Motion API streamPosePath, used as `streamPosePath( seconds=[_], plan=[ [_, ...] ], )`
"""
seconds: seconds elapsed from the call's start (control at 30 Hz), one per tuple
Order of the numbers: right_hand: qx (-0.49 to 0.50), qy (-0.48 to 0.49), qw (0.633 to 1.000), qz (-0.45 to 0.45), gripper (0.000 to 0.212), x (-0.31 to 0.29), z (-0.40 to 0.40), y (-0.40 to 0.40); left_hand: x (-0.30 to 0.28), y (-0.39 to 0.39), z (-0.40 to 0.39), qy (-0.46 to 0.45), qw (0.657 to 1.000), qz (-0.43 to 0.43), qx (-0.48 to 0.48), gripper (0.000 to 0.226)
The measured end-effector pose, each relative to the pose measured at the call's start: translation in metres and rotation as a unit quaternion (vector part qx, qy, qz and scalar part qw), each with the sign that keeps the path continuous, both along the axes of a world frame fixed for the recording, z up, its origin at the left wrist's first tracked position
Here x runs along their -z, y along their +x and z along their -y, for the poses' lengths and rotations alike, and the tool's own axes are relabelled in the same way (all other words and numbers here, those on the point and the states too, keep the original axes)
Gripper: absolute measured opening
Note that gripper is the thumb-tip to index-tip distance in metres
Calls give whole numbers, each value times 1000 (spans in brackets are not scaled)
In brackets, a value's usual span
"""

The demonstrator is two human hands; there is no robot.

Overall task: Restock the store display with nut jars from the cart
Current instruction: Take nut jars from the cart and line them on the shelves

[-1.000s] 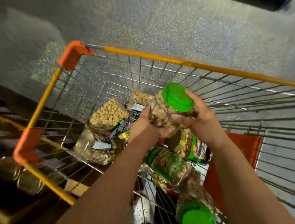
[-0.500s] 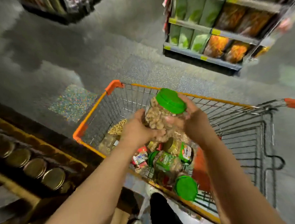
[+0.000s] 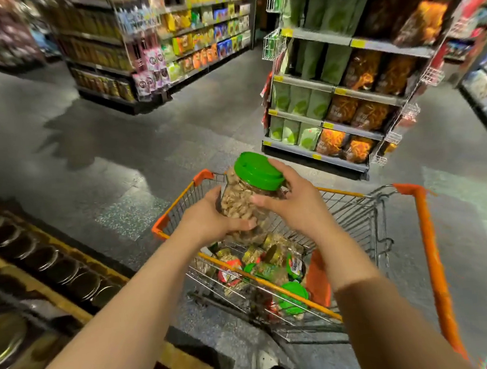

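Nut jar [image 3: 246,201], clear-walled with a green lid [image 3: 258,170], sits between both hands above the far end of the cart [image 3: 356,222], tilted so the lid leans up and away from the person. The left hand [image 3: 210,216] cups the jar's lower left side from beneath, palm turned inward, its fingers curled around the underside with the tips showing at the jar's base. The right hand [image 3: 293,200] grips the upper right side just under the lid, fingers wrapped over the top edge near the lid's rim, thumb [image 3: 267,201] laid across the jar's front wall pointing left. Both forearms reach forward from the lower corners and converge on the jar, wrists roughly level; the right arm carries a brown sleeve [image 3: 392,318] below the wrist.

Under the jar, the wire cart with its orange trim holds a heap of other jars and packets [image 3: 260,267], one with a green lid [image 3: 293,297] near the closer end. At lower left, rows of dark metal-lidded jars [image 3: 53,266] stand on a yellow-edged display [image 3: 49,292]. Ahead, beyond the cart, a shelf unit [image 3: 342,89] carries green and orange snack bags.
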State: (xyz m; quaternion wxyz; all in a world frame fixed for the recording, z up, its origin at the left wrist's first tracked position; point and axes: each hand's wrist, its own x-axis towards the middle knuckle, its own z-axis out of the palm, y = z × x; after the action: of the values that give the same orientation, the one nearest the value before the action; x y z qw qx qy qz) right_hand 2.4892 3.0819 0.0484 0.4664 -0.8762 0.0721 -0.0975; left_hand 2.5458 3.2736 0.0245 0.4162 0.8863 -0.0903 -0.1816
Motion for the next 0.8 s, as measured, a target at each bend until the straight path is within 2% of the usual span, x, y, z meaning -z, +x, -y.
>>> streamPosePath(
  seconds=[0.03,0.17,0.23,0.33,0.63,0.8],
  plan=[
    [-6,-9,1000,1,87,-7,-1,-5,-4,-7,-2,-6,1000,4,-6,134],
    [-30,-35,999,21,88,-27,0,-21,-23,-32,-4,-24,999,18,-35,107],
    [-46,-36,998,37,87,-36,5,-29,-32,-46,0,-27,997,37,-54,101],
    [-80,-33,995,59,86,-45,15,-39,-39,-67,10,-59,993,37,-98,97],
    [-189,12,979,76,81,-63,61,-88,-57,-159,51,-63,978,53,-190,93],
    [-256,47,963,63,83,-64,58,-116,-59,-222,55,-72,963,50,-255,78]
  ],
)
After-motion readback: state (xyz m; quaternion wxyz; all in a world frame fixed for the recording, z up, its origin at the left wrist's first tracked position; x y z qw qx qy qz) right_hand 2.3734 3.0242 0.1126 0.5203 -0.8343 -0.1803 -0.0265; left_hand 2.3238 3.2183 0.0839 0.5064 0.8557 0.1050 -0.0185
